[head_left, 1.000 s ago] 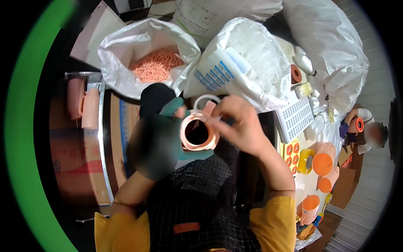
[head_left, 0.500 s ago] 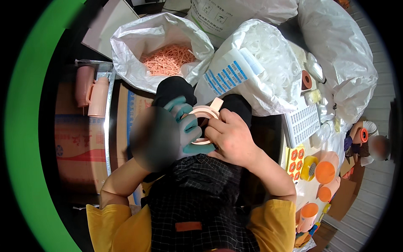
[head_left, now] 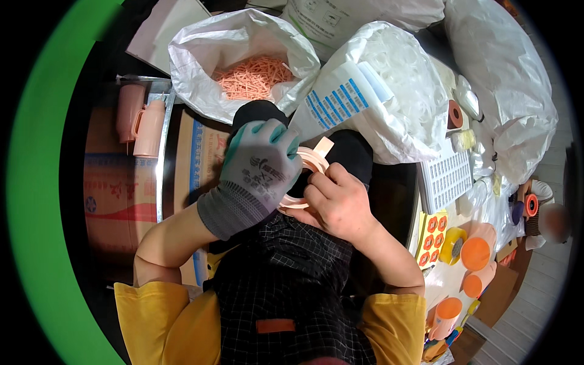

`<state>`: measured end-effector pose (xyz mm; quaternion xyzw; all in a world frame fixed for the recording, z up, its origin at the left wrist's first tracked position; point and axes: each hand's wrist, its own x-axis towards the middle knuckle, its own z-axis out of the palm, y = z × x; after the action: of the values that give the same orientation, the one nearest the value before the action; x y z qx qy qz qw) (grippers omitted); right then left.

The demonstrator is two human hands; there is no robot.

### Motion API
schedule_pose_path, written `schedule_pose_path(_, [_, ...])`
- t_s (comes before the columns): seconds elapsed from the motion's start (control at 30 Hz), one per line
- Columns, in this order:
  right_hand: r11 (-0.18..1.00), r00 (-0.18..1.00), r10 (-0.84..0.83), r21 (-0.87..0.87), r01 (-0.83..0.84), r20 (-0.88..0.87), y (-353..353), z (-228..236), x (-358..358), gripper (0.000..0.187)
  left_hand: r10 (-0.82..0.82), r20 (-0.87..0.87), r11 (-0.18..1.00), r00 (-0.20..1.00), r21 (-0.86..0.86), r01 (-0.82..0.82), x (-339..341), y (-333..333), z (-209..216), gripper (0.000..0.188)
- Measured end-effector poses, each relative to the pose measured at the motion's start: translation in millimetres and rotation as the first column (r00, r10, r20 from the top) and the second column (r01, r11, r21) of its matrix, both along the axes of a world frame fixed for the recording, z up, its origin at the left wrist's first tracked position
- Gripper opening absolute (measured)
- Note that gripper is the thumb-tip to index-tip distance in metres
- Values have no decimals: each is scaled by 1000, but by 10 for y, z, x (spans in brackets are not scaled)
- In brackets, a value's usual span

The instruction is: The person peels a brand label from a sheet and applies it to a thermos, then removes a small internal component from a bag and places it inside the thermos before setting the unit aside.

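Gloved left hand [head_left: 258,158] is now turning its back upward at the rim of the peach container [head_left: 314,159].
Bare right hand [head_left: 340,204] is clamping opposite, left fingers curling on too, above the checked apron [head_left: 286,267]; uneven grip could cause slipping.

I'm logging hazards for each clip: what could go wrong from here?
The pink vessel is held over the lap, so if the gloved left hand and bare right hand slip, it might drop.

The right hand's bare fingers curl at the vessel's opening; a hard rim edge could pinch or scrape them.

The open bag of pink sticks stands just beyond the knees, so a bump might spill some.
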<state>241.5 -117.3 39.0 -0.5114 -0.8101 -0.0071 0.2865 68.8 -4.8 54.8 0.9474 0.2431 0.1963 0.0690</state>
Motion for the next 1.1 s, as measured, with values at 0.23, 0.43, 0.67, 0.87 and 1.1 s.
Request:
schedule_pose_path(0.23, [992,859,102,-14,-126,-502,-167,-65,235,33,-140,354,803,925,-506,315,-47,143,-31,23])
schedule_pose_path(0.43, [794,80,-598,-575,198,-797,50,-938,678,69,-209,545,721,812,-474,504,-171,-219,-548,33])
schedule_pose_path(0.67, [898,-302,-271,-353,264,-914,1197,-976,660,38,-264,559,485,786,-627,609,-67,-620,-609,26])
schedule_pose_path(0.87, [821,-377,-366,-486,300,-851,1274,-882,817,29,-178,520,925,835,-202,323,539,437,-423,31])
schedule_pose_path(1.1, [835,-268,-407,-475,278,-873,1128,-950,858,26,-217,307,975,927,108,192,1585,1392,-816,25])
